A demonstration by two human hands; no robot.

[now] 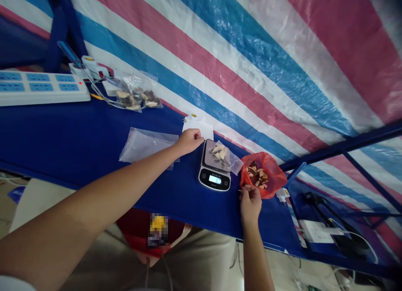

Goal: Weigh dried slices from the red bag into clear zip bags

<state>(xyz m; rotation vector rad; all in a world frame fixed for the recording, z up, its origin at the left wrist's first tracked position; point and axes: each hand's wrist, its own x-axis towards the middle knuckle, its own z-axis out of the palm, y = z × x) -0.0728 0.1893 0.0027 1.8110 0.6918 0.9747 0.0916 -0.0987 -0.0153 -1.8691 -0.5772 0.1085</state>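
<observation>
A small kitchen scale with a lit display stands on the blue tabletop. On its pan lies a clear plastic bag with pale dried slices in it; the bag hangs over the pan's right side. My left hand is curled closed just left of the pan, and nothing shows in it. A red plastic bag stands open right of the scale, with brown and pale dried pieces inside. At its near edge my right hand is pinched closed; a small pale bit shows by the fingertips, too small to name.
Flat clear bags lie under my left forearm. Behind my left hand is a white paper. Filled clear bags, a screwdriver and a power strip are at the back left. A striped sheet hangs behind the table.
</observation>
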